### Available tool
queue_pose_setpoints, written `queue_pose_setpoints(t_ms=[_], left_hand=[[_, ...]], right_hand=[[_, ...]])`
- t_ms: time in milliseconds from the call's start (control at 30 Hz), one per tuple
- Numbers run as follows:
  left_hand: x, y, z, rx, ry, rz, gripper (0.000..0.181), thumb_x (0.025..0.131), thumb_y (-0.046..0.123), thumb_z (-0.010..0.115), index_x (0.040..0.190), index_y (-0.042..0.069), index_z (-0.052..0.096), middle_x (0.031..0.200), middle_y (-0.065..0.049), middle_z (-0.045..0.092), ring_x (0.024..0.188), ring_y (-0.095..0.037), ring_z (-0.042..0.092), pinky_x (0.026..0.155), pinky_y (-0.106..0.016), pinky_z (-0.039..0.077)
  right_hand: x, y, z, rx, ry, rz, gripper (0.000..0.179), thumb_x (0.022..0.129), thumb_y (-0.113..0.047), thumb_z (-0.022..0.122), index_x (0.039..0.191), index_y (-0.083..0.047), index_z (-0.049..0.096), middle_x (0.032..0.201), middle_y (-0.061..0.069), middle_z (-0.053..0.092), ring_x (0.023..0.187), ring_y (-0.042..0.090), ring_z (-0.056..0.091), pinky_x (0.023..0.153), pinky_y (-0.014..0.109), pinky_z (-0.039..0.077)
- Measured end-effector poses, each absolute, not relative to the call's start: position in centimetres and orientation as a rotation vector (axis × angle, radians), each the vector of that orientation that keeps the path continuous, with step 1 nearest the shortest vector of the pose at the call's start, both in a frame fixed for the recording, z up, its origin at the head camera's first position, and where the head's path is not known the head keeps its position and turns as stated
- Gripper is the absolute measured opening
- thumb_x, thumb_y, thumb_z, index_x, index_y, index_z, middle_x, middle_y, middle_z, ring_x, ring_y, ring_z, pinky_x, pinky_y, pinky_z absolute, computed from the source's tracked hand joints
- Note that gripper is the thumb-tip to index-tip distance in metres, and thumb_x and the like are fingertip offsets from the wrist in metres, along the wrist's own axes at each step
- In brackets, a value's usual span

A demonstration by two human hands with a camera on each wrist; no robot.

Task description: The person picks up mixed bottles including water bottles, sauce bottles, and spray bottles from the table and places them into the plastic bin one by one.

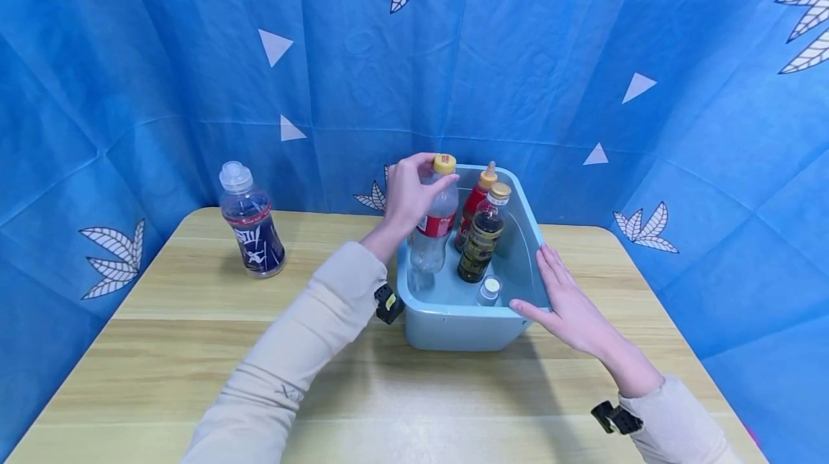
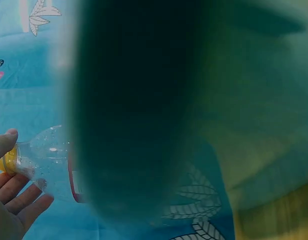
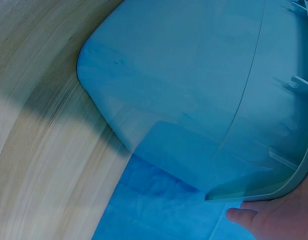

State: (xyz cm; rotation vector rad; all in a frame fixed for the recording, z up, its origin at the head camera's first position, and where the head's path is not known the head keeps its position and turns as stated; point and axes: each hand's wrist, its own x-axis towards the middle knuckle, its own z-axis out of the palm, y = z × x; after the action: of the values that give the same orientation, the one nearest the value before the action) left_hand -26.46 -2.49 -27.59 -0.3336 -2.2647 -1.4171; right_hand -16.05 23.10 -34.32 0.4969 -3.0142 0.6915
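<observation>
By its yellow cap and neck, my left hand [image 1: 409,194] pinches a clear plastic bottle [image 1: 435,226] with a red label. The bottle stands upright within the left side of a light blue bin [image 1: 447,327]; whether its base touches the floor of the bin I cannot tell. In the left wrist view the thumb and fingers are about the yellow cap [image 2: 10,160], while a dark blur hides much of that view. My right hand [image 1: 570,298] rests with straight fingers along the bin's right rim, its thumb at the front corner. The right wrist view shows the bin's outer wall [image 3: 184,85].
Inside the bin stand a dark sauce bottle [image 1: 482,241], a red squeeze bottle [image 1: 471,212] and a small clear bottle with a white cap [image 1: 490,290]. A dark blue-labelled bottle [image 1: 254,226] stands at the table's left. Blue cloth [image 1: 363,75] hangs behind the wooden table [image 1: 214,349].
</observation>
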Motion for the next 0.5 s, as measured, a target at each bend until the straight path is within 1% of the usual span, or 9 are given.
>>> queue_pose_setpoints(t_ms=[233,500], left_hand=[[-26.8,-2.4,-28.8,-0.337,-2.274,-1.411,0.036,0.074,0.028,0.072,0.101,0.006,0.065,0.095,-0.006,0.065,0.082,-0.015,0.059,0.071,-0.025,0.045],[-27.0,-2.2,-29.8,-0.315,-2.296,-1.436,0.039,0.073,0.026,0.073,0.105,0.006,0.063,0.098,-0.007,0.064,0.086,-0.015,0.059,0.075,-0.026,0.048]], right_hand=[[-16.1,23.1,-34.3,0.502,-3.011,0.693,0.09,0.082,-0.05,0.055,0.141,-0.002,0.006,0.147,0.014,0.001,0.133,0.033,0.002,0.098,0.058,0.018],[-16.1,23.1,-34.3,0.508,-3.01,0.69,0.09,0.082,-0.05,0.055,0.141,-0.001,0.007,0.147,0.014,0.001,0.133,0.033,0.001,0.098,0.058,0.018]])
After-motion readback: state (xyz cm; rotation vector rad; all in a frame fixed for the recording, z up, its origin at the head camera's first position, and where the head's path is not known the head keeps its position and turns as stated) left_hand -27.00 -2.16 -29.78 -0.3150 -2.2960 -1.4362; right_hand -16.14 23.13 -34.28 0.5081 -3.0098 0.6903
